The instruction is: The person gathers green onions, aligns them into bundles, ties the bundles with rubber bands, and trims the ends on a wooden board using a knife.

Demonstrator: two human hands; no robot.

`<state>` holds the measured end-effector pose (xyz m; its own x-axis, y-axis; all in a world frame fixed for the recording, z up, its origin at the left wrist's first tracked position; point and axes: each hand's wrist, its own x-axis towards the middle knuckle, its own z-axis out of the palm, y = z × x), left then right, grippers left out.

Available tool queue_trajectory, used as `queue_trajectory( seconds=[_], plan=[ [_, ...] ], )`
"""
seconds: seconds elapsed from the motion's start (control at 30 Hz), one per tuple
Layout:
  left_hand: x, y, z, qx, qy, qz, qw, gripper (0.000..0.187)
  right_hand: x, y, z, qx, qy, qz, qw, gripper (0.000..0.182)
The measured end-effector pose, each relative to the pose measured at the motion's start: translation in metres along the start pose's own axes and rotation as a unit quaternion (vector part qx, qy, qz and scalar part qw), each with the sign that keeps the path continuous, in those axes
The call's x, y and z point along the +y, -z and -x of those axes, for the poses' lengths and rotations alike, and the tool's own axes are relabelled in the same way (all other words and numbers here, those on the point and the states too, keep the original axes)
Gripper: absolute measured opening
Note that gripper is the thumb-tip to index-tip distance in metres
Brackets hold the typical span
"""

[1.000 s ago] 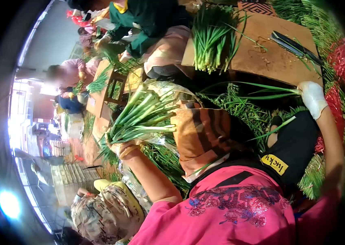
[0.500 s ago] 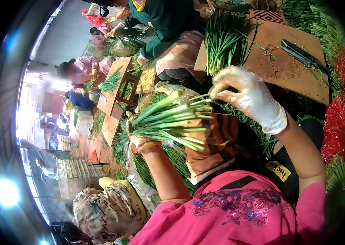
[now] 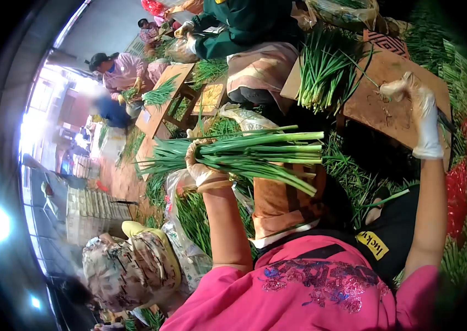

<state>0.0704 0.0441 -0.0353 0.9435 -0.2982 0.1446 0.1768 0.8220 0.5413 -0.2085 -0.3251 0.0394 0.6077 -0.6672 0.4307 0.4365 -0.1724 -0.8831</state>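
A wooden cutting board (image 3: 380, 105) fills the upper right of the frame, with a loose pile of green onions (image 3: 322, 74) lying on its left edge. At centre, the left hand (image 3: 203, 165), gloved, has its fingers wrapped around a thick bunch of green onions (image 3: 255, 154), held level across the frame. The stalks look light, springy and easily bruised, probably slick, so the middle, where that hand grips, seems the best hold. The right hand (image 3: 418, 113), also gloved, reaches onto the board at upper right; its fingers look curled, but whether they grip anything I cannot tell.
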Motion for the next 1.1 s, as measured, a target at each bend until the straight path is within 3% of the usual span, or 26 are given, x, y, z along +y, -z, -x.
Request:
queue_trajectory(
  seconds=[0.03, 0.07, 0.1, 0.13, 0.17, 0.23, 0.27, 0.4, 0.57, 0.6, 0.67, 0.73, 0.77, 0.8, 0.83, 0.9, 0.93, 1.0, 1.07, 1.1],
  plan=[
    [-0.007, -0.021, 0.008, 0.029, -0.02, -0.005, 0.999, 0.025, -0.005, -0.005, 0.012, -0.075, 0.009, 0.0, 0.997, 0.011],
    [-0.015, -0.049, 0.02, 0.057, -0.038, -0.011, 0.998, 0.022, -0.029, -0.034, 0.025, -0.098, 0.09, 0.203, 0.97, 0.009],
    [-0.023, -0.058, 0.023, 0.054, -0.026, -0.016, 0.998, 0.019, -0.048, -0.057, 0.034, -0.12, 0.178, 0.347, 0.913, 0.007],
    [-0.03, -0.059, 0.024, 0.098, -0.047, -0.089, 0.99, 0.016, -0.047, -0.072, 0.046, -0.16, 0.202, 0.37, 0.893, 0.009],
    [-0.038, -0.073, 0.032, 0.095, -0.035, -0.059, 0.993, 0.015, -0.043, -0.085, 0.057, -0.221, 0.271, 0.457, 0.818, 0.009],
    [-0.047, -0.077, 0.033, 0.063, -0.018, -0.029, 0.997, 0.011, -0.016, -0.102, 0.072, -0.302, 0.205, 0.5, 0.785, 0.014],
    [-0.05, -0.08, 0.036, 0.087, 0.001, -0.018, 0.996, 0.009, -0.003, -0.106, 0.079, -0.296, 0.209, 0.592, 0.72, 0.018],
    [-0.063, -0.082, 0.054, 0.089, 0.061, -0.008, 0.994, 0.01, 0.007, -0.114, 0.078, -0.262, 0.229, 0.551, 0.759, 0.025],
    [-0.084, -0.089, 0.075, 0.08, 0.107, -0.018, 0.991, 0.01, 0.026, -0.124, 0.085, -0.288, 0.296, 0.545, 0.73, 0.024],
    [-0.089, -0.088, 0.075, 0.087, 0.107, -0.01, 0.99, 0.01, 0.029, -0.126, 0.087, -0.235, 0.337, 0.497, 0.764, 0.017],
    [-0.093, -0.086, 0.08, 0.093, 0.155, 0.035, 0.983, 0.01, 0.027, -0.124, 0.086, -0.253, 0.323, 0.414, 0.813, 0.013],
    [-0.1, -0.086, 0.08, 0.16, 0.163, 0.036, 0.973, 0.01, 0.031, -0.124, 0.087, -0.197, 0.248, 0.253, 0.914, 0.006],
    [-0.103, -0.077, 0.079, 0.159, 0.164, 0.029, 0.973, 0.01, 0.029, -0.125, 0.091, -0.163, 0.061, 0.147, 0.974, 0.008],
    [-0.104, -0.076, 0.079, 0.175, 0.16, 0.031, 0.971, 0.01, 0.023, -0.123, 0.088, -0.117, -0.019, 0.111, 0.987, 0.004],
    [-0.105, -0.075, 0.079, 0.191, 0.156, 0.035, 0.968, 0.01, 0.021, -0.118, 0.083, -0.079, -0.083, -0.027, 0.993, 0.005],
    [-0.105, -0.078, 0.079, 0.239, 0.16, 0.034, 0.957, 0.009, 0.008, -0.101, 0.067, -0.013, -0.178, -0.241, 0.954, 0.005],
    [-0.102, -0.078, 0.08, 0.221, 0.163, 0.044, 0.961, 0.009, -0.006, -0.086, 0.057, 0.013, -0.21, -0.315, 0.926, 0.005],
    [-0.096, -0.077, 0.079, 0.183, 0.165, 0.065, 0.967, 0.008, -0.011, -0.039, 0.041, -0.043, -0.179, -0.541, 0.821, 0.01],
    [-0.092, -0.064, 0.073, 0.111, 0.141, 0.072, 0.981, 0.008, -0.026, 0.011, 0.027, -0.067, -0.111, -0.571, 0.811, 0.015],
    [-0.089, -0.062, 0.069, 0.13, 0.147, 0.075, 0.978, 0.008, -0.031, 0.038, 0.024, 0.008, -0.088, -0.454, 0.886, 0.017]
  ],
)
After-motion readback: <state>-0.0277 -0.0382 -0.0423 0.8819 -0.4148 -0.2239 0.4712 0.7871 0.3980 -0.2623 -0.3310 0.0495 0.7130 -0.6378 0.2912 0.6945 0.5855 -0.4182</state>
